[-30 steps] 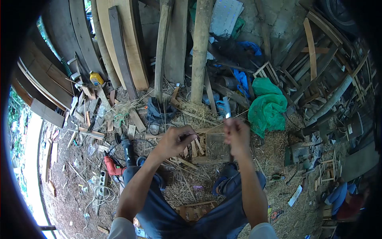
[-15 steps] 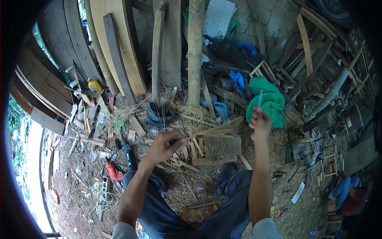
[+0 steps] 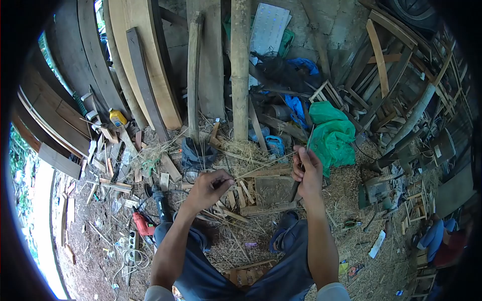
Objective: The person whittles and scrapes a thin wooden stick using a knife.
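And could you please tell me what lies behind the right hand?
Green plastic shows just beyond the right hand; whatever the hand itself covers there cannot be seen.

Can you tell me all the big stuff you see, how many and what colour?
Thin strip: 1, straw-coloured, between the hands
Knife: 1, greyish blade, in the right hand
Power tools: 2, one red, one dark, left of the legs
Bottle: 1, yellow, far left
Plastic bag: 1, green, right of centre
Planks: several, brown and grey, leaning at the back
Other person: 1, red and blue clothes, lower right
Legs: 2, blue-grey trousers, bottom
Hands: 2, bare, left and right of centre
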